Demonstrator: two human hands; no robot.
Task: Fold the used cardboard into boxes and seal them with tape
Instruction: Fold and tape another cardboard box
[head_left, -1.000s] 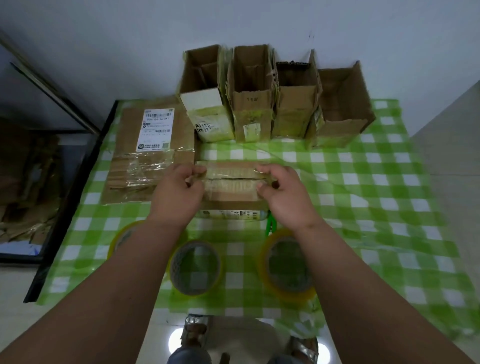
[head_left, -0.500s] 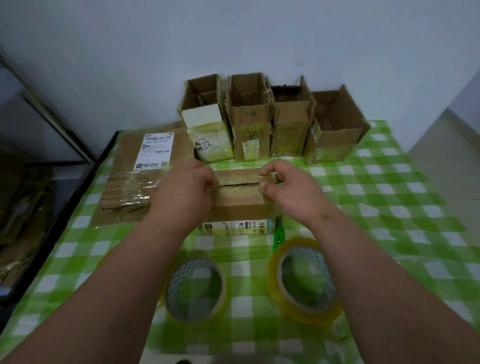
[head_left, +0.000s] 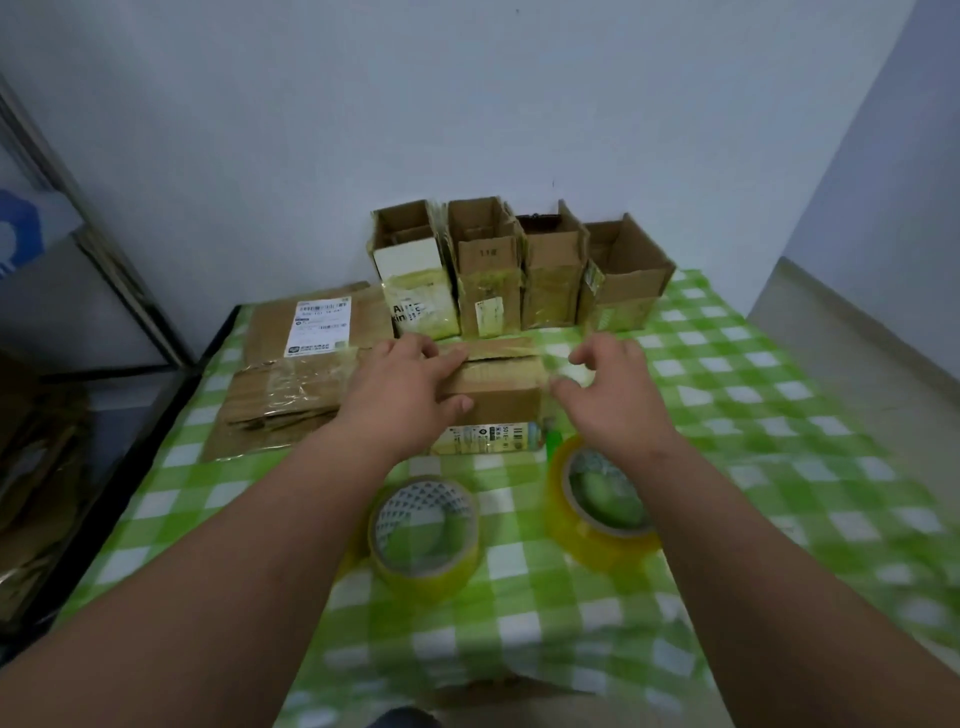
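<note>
A small brown cardboard box lies on the green checked tablecloth at the middle of the table. My left hand rests on the box's left top with fingers spread flat. Just right of the box hovers my right hand, fingers loosely curled and holding nothing. Two rolls of yellowish tape, the left roll and the right roll, sit in front of the box between my forearms. Flattened cardboard with a white shipping label lies to the left.
Several open folded boxes stand in a row against the back wall. A green object pokes out beside the small box. The table's left edge drops to a dark shelf holding more cardboard.
Both hands gripped the box's top edges before. Now the right hand has let go and moved right of it, and the left hand has flattened on top. The view tilted upward.
</note>
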